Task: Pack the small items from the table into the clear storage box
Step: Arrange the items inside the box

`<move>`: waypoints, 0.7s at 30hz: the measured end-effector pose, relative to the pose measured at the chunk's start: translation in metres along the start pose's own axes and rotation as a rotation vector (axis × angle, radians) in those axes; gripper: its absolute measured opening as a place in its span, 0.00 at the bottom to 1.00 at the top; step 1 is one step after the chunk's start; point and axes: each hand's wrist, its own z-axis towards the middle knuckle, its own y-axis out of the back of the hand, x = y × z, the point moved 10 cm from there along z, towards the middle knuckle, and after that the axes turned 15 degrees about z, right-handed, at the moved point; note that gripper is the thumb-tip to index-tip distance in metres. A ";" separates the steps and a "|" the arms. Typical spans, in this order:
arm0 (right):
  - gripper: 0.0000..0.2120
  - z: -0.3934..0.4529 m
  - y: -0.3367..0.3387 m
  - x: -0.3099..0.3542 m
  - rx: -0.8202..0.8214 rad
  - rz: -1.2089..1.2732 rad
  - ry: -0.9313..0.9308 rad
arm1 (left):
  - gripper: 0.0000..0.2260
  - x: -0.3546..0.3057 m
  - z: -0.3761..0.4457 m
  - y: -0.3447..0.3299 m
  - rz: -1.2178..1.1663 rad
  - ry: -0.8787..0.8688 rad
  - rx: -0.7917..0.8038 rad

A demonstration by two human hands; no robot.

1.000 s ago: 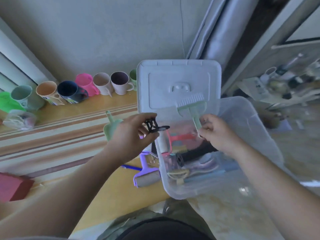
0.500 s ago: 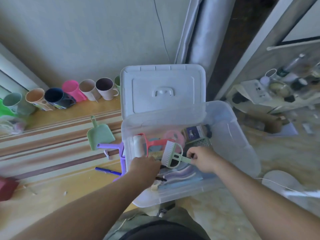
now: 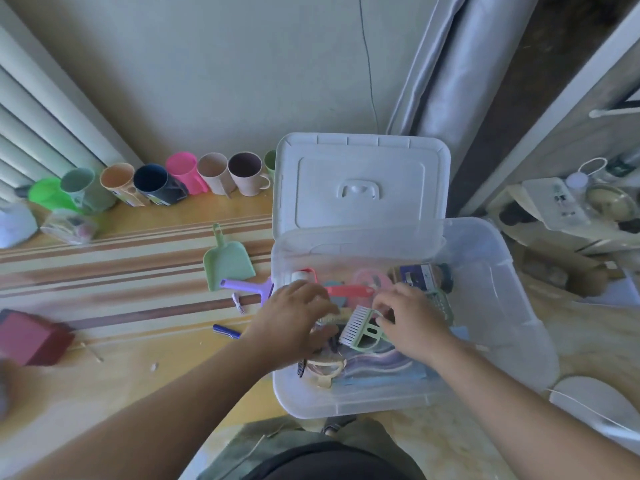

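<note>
Wooden table [image 3: 138, 344] is bearing the clear storage box [image 3: 512, 306], where both hands are working. Right hand [image 3: 412, 320] is pinching the green brush [image 3: 362, 329] by its handle; left hand [image 3: 294, 317], fingers curled, grip uncertain. Brush: seemingly light, rigid plastic, best gripped at the handle.

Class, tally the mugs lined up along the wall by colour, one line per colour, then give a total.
Green mugs: 3
Orange mug: 1
Navy mug: 1
Pink mug: 1
Beige mugs: 2
Total: 8
</note>
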 end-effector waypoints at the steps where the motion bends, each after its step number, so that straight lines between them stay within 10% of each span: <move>1: 0.07 0.004 0.000 0.016 -0.021 0.028 0.045 | 0.14 0.017 -0.006 0.008 -0.022 0.060 -0.095; 6: 0.14 0.022 -0.015 0.113 -0.104 0.152 0.277 | 0.15 0.102 -0.043 0.013 -0.105 0.311 -0.240; 13: 0.15 0.032 -0.079 0.222 -0.188 0.204 0.469 | 0.16 0.193 -0.096 -0.072 -0.064 0.443 0.091; 21: 0.21 0.055 -0.216 0.197 0.035 0.138 -0.091 | 0.21 0.209 -0.118 -0.162 -0.017 0.226 0.484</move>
